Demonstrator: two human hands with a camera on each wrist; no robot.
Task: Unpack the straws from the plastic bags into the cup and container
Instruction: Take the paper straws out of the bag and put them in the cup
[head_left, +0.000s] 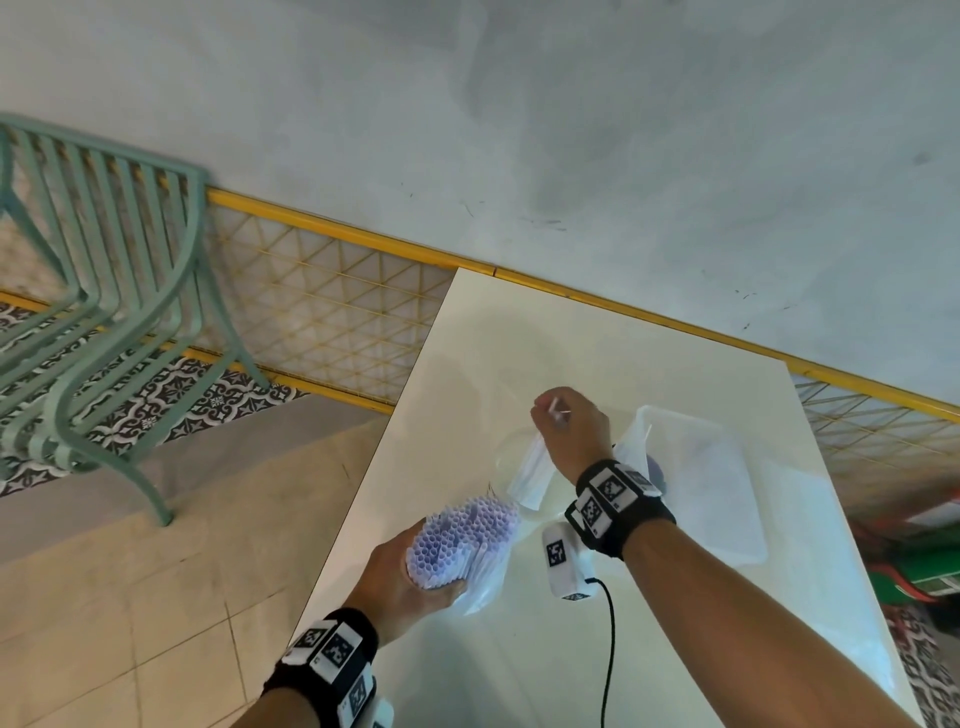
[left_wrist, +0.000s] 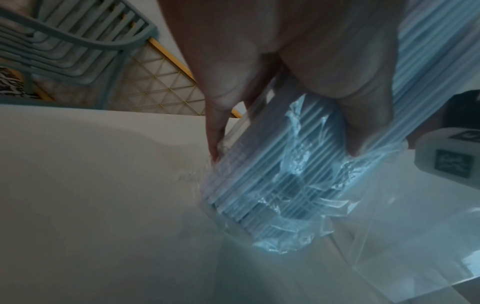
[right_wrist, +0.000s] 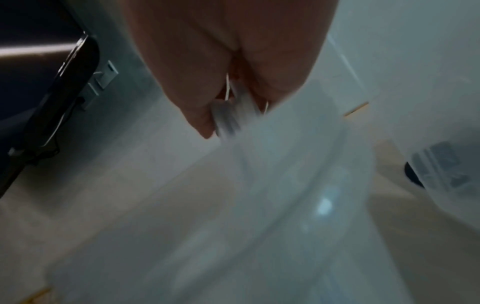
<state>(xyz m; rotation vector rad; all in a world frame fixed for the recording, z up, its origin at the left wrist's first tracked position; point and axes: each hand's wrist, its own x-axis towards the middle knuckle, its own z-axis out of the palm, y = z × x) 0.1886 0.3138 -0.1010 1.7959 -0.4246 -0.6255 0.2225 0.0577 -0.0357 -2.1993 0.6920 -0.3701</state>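
My left hand (head_left: 402, 571) grips a thick bundle of pale lilac straws (head_left: 462, 540) still in its clear plastic bag (left_wrist: 293, 205), open ends up, at the table's left side. My right hand (head_left: 569, 423) holds a small bunch of white straws (head_left: 532, 467) above a clear plastic cup (head_left: 506, 457); their upper ends stick out of the fist. In the right wrist view the straws (right_wrist: 228, 115) sit between thumb and fingers, blurred. A clear rectangular container (head_left: 706, 478) lies to the right of that hand.
The white table (head_left: 467, 332) ends close to my left hand; tiled floor lies beyond that edge. A mint metal chair (head_left: 109, 291) stands at the left, by a yellow mesh rail (head_left: 332, 291). A black cable (head_left: 609, 654) hangs from my right wrist.
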